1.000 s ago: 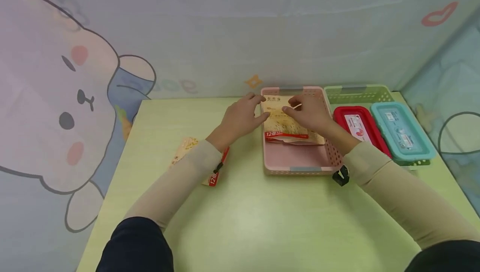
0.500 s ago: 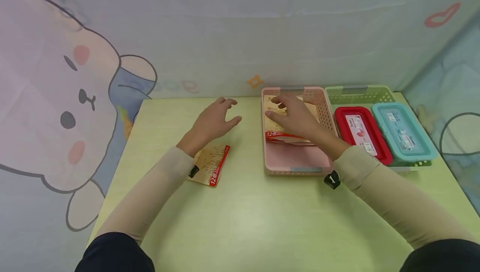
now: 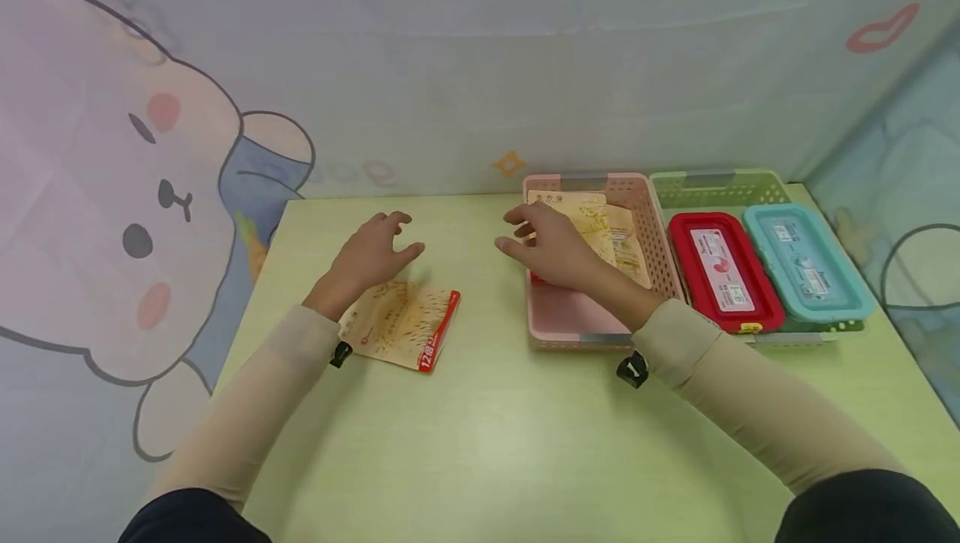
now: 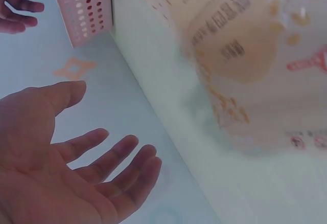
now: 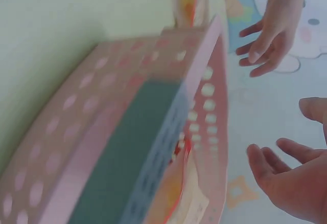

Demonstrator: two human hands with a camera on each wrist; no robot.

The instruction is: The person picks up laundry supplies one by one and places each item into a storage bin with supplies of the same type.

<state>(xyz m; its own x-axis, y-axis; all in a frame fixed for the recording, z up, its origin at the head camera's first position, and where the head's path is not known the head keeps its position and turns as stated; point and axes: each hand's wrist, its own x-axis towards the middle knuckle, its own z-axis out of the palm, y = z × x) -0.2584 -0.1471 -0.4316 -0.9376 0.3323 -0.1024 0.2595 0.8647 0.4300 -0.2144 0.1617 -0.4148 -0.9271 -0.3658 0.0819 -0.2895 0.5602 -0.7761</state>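
My left hand (image 3: 369,256) hovers with loose, spread fingers near the far edge of a tan and red food pouch (image 3: 401,322) lying flat on the table. In the left wrist view the same pouch (image 4: 225,50) is beside the hand (image 4: 87,157), apart from its fingers. Over the left rim of the pink basket (image 3: 581,325), my right hand (image 3: 551,245) holds nothing, its fingers loosely bent. Inside that basket lie tan pouches (image 3: 592,214), partly hidden by the right hand and forearm.
A green basket (image 3: 772,189) adjoins the pink one on the right. On it rest a red-lidded box (image 3: 723,268) and a turquoise-lidded box (image 3: 808,264). A printed cloth (image 3: 450,68) hangs behind the table (image 3: 480,443).
Both hands have moved left from above the pink basket, the left hand farther, toward the pouch on the table. The pouches stay in the basket.
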